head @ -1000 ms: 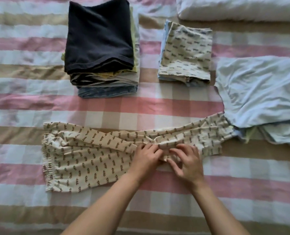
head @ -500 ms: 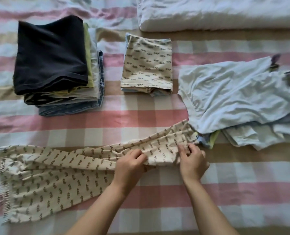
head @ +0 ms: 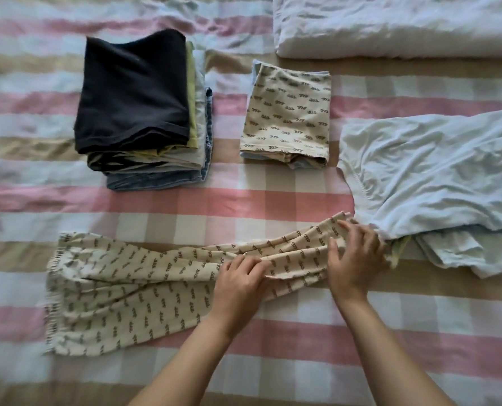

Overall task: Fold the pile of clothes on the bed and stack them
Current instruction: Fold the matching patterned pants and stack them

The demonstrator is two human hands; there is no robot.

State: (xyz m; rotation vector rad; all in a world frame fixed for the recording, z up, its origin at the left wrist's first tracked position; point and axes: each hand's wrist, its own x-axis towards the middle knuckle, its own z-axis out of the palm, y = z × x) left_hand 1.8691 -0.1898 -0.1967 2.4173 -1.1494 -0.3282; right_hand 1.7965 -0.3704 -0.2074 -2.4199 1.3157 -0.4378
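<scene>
head view: left hand pinches the patterned trousers mid-length; right hand presses spread fingers on their right end.

Open pink-and-beige checked bed runs between the long cream patterned trousers in front and the tall black-topped stack of folded clothes and small folded cream patterned bundle behind, with a gap between those two. Crumpled pale blue clothes heap blocks the right.

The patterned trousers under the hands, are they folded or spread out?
Spread out: the patterned trousers lie full length on the bed, legs bunched under the left hand and right hand.
</scene>
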